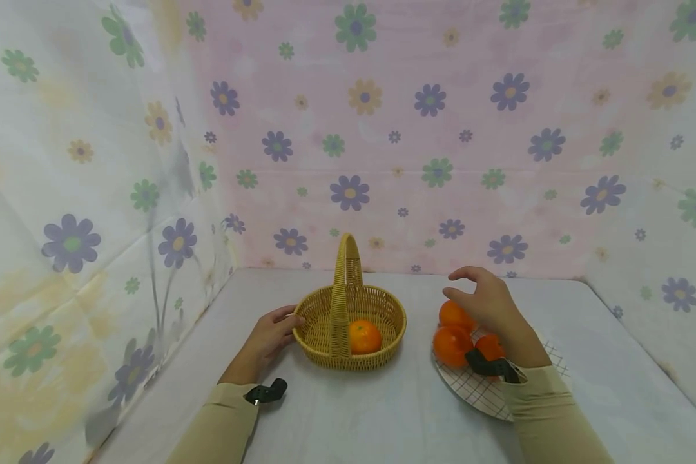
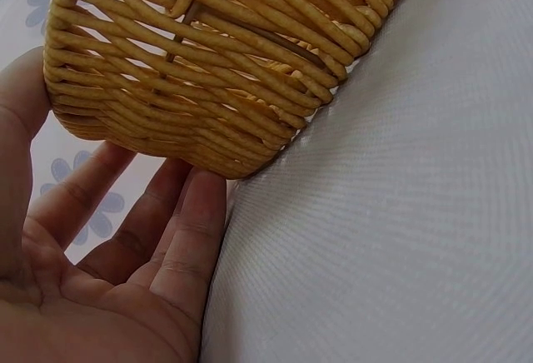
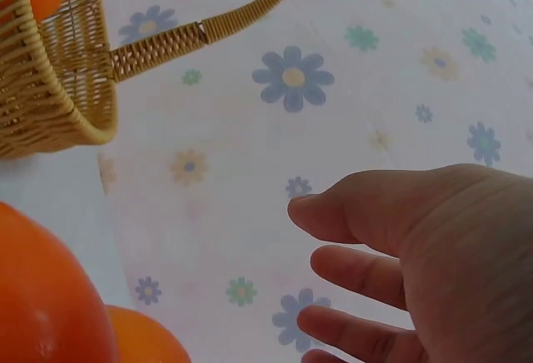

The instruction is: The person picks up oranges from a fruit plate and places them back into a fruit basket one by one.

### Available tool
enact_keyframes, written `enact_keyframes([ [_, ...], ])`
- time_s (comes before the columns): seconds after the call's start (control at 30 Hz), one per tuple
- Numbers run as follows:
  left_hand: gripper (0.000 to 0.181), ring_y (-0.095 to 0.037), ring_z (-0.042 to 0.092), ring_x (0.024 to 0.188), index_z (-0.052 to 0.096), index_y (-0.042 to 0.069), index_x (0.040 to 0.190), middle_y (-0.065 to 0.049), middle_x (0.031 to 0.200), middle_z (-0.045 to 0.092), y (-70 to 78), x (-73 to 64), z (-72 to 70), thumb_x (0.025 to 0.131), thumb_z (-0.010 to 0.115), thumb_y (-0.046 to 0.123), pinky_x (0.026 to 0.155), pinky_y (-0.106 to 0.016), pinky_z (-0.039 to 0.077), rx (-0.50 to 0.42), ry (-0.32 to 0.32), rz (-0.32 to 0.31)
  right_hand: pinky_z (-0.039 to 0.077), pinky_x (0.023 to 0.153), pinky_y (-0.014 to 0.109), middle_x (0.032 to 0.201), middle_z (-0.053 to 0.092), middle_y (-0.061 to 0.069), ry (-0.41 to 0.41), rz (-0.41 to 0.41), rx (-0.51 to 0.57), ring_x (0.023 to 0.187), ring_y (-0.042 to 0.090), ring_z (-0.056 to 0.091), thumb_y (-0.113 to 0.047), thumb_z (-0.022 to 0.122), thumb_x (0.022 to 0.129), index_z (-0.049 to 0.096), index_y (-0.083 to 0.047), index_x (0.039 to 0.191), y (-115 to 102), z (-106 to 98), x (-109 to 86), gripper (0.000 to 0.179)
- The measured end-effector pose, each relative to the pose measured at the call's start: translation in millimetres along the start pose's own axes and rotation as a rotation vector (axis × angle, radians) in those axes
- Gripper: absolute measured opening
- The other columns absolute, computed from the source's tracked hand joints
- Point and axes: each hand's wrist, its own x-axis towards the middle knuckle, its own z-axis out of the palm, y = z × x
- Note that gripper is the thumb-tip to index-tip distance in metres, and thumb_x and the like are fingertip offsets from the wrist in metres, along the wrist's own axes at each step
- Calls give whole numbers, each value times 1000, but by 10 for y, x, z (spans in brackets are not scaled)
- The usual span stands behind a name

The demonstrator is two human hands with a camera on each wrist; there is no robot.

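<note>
A yellow wicker basket (image 1: pixel 313 351) with a tall handle stands on the table, one orange (image 1: pixel 365 338) inside it. At its left end my left hand (image 1: pixel 269 336) grips it, thumb at the rim and fingers against the outer wall; the left wrist view shows the fingertips at the weave (image 2: pixel 166 113). My right hand (image 1: pixel 495 309) hovers above a checked plate (image 1: pixel 470 392) of oranges (image 1: pixel 452 347), thumb and fingers spread apart with nothing between them. The right wrist view also has this hand (image 3: pixel 450 255) holding nothing, with the oranges (image 3: pixel 42 296) at lower left.
The white table (image 1: pixel 348 419) runs back to a flower-patterned cloth wall (image 1: pixel 394 212), and similar cloth (image 1: pixel 69 309) hangs on the left side. Between basket and plate lies a strip of tabletop. Dark camera mounts (image 1: pixel 267 391) sit at both wrists.
</note>
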Motion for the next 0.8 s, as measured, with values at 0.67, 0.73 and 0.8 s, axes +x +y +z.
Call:
enact_keyframes([
  [0.67, 57, -16, 68, 109, 56, 8, 146, -17, 142, 62, 17, -12, 2, 94, 73, 21, 91, -30, 61, -5, -8, 7, 39, 110, 73, 163, 33, 28, -49, 180, 32, 142, 54, 37, -45, 69, 95, 43, -13, 156, 352, -130, 119, 73],
  [0.73, 56, -16, 68, 109, 56, 8, 146, -16, 141, 62, 17, -10, 2, 94, 73, 20, 90, -29, 61, -8, -11, 9, 39, 110, 72, 162, 33, 30, -59, 189, 28, 140, 54, 38, -44, 69, 95, 41, -10, 157, 369, -132, 116, 75],
  [0.8, 55, -16, 68, 109, 57, 7, 145, -17, 140, 63, 5, 3, -1, 94, 73, 18, 89, -29, 61, -15, -13, 14, 40, 109, 71, 162, 33, 31, -63, 193, 25, 140, 55, 38, -43, 69, 95, 40, -8, 157, 393, -124, 122, 76],
])
